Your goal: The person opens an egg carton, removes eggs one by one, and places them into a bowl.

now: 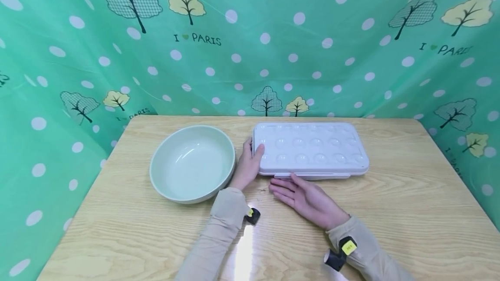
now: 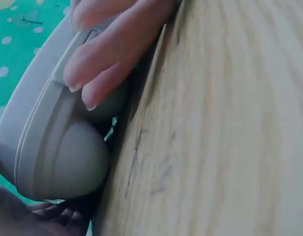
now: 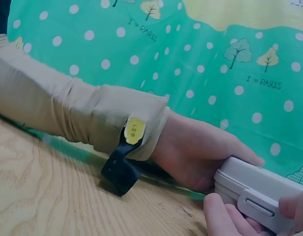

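A pale grey plastic egg box (image 1: 310, 148) lies on the table with its lid down, rows of round bumps on top. Rounded cups show along its underside in the left wrist view. My left hand (image 1: 248, 166) grips its left end, thumb over the lid, the other fingers partly hidden behind the side. At the front edge, my right hand (image 1: 308, 200) is palm up, fingers nearly straight below the clasp (image 3: 259, 206). Its thumb touches the front of the box, and its fingertips (image 2: 87, 61) lie against the clasp side in the left wrist view.
A large, pale green round bowl (image 1: 193, 164) stands left of the box, close to the left wrist. The wooden table (image 1: 410, 211) ends at a green polka-dot curtain (image 1: 242, 29) behind and at the sides. Each wrist wears a small black camera (image 1: 335, 259).
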`<act>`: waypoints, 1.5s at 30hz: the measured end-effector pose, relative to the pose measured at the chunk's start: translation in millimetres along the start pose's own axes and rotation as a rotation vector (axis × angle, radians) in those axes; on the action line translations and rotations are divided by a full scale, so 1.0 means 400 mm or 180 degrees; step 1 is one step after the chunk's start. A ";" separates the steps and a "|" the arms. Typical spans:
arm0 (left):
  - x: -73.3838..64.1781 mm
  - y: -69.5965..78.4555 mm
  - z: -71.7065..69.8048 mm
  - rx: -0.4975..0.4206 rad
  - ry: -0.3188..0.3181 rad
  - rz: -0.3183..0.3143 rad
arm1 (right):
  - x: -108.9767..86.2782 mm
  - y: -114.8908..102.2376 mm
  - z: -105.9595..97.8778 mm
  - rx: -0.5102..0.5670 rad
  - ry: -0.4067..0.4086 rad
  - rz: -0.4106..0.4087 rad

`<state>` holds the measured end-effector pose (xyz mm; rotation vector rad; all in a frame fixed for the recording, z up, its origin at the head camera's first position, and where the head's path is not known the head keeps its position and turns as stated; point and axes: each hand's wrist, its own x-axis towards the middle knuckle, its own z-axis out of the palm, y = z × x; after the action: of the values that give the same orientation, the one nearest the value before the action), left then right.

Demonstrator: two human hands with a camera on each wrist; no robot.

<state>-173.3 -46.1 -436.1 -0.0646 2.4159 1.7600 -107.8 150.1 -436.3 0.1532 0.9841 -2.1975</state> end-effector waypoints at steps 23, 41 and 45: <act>0.000 0.000 -0.006 0.0024 0.0020 -0.0132 | 0.016 0.041 0.051 -0.0164 0.0734 -0.0481; 0.000 -0.005 -0.010 0.0096 -0.0138 -0.0167 | 0.014 0.061 0.063 -0.0085 0.0873 -0.0654; -0.001 -0.007 -0.011 0.0118 -0.0168 -0.0185 | 0.008 0.056 0.057 0.0001 0.0758 -0.0548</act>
<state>-172.9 -51.2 -437.2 -0.0820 2.3840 1.6704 -91.5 122.3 -434.9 0.3485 1.1646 -2.3754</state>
